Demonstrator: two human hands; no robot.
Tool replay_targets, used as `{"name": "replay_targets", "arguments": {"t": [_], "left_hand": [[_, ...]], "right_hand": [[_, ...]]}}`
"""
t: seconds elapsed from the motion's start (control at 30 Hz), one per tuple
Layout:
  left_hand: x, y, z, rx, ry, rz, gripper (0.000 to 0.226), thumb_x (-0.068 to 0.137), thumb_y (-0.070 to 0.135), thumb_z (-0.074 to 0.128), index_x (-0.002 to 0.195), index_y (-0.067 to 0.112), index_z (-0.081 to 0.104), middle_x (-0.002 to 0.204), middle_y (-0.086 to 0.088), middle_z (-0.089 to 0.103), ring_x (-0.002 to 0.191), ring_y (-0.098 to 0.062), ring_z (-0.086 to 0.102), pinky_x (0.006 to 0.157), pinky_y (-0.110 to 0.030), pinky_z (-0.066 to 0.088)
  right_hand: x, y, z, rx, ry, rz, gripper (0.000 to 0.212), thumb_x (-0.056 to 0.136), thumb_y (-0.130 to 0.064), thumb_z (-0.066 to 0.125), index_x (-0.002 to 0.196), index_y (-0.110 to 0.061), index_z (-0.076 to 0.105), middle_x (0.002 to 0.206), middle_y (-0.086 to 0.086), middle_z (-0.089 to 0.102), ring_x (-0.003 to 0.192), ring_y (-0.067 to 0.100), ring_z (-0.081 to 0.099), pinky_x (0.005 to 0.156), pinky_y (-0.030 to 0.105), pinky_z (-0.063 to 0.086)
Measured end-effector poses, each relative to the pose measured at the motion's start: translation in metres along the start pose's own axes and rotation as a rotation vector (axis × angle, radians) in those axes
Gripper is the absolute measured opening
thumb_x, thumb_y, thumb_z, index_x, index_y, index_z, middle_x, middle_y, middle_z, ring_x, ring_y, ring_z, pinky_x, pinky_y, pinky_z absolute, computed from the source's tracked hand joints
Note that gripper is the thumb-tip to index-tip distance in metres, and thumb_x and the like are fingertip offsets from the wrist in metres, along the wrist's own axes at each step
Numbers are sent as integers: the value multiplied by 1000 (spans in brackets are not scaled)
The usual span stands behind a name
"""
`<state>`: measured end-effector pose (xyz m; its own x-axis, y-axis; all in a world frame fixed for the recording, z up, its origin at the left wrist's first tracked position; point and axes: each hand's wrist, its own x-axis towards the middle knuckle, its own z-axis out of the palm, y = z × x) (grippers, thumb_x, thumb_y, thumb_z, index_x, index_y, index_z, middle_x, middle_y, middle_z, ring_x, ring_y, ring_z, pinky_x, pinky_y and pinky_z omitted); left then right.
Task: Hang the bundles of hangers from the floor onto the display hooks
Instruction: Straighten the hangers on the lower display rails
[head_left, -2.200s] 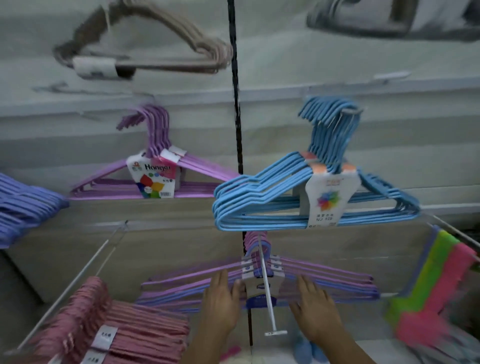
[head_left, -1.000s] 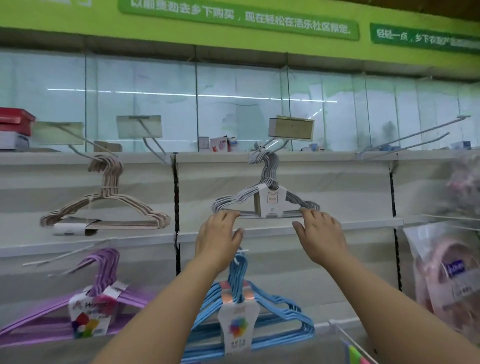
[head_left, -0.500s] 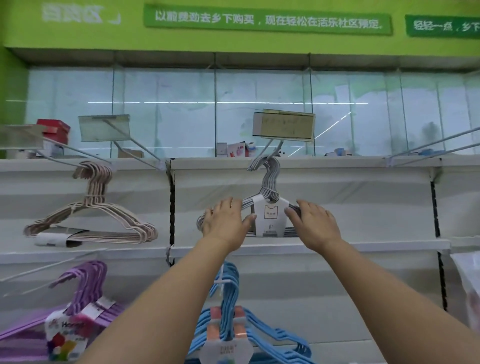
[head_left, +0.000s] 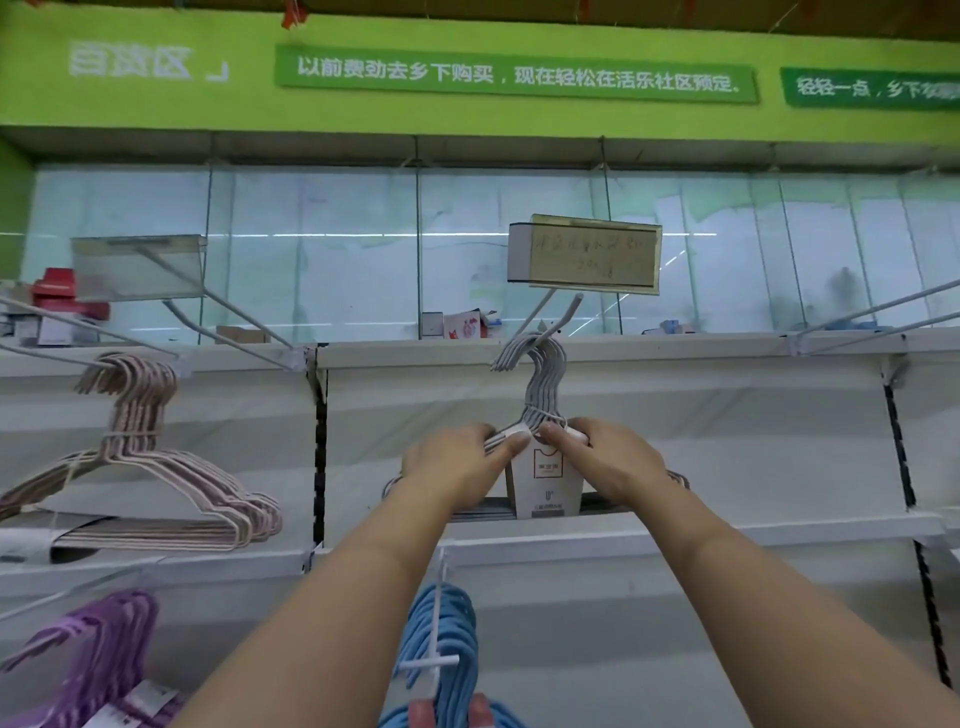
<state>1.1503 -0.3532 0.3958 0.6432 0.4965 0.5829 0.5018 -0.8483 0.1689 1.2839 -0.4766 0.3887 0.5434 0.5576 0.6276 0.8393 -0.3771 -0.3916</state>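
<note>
Shelving (head_left: 727, 447) fills my view, with pink (head_left: 156, 467), purple (head_left: 98, 649) and blue (head_left: 447, 639) hanger bundles on their hooks. The grey bundle (head_left: 540, 395) hangs from the top hook (head_left: 569, 306) below the price tag (head_left: 587, 254). I judge it light and stiff but slippery wire, best held at the neck where the band ties it. Both arms reach up; my left hand (head_left: 457, 473) and right hand (head_left: 608, 462) pinch the bundle at the shoulders, beside its card label (head_left: 545, 488).

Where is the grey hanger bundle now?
Head view, centre: the grey hanger bundle hangs under the price tag, pinched by left hand and right hand.
</note>
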Motion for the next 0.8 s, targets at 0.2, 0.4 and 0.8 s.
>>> {"name": "replay_targets", "arguments": {"t": [0.2,0.4,0.8], "left_hand": [[13,-2,12,-50,25,-38,63,88,74,22,122,34,58,112,-2,65,104,-25,59,80,-36,47],[15,-7,13,-20,41,-30,66,87,75,21,124,34,56,112,-1,66,104,-24,59,76,-34,45],[7,0,7,43,12,-61,72,90,71,14,132,25,50,125,-2,62,122,-25,52,111,-58,7]], "right_hand": [[8,-1,5,-40,44,21,44,87,-72,31,90,-35,55,100,-1,66,89,21,56,69,32,40],[9,-1,14,-42,77,34,57,89,-72,26,105,-30,61,107,2,67,101,25,59,71,33,40],[-3,-10,13,-86,129,99,61,89,-71,24,112,-26,60,108,3,67,103,27,59,85,39,44]]}}
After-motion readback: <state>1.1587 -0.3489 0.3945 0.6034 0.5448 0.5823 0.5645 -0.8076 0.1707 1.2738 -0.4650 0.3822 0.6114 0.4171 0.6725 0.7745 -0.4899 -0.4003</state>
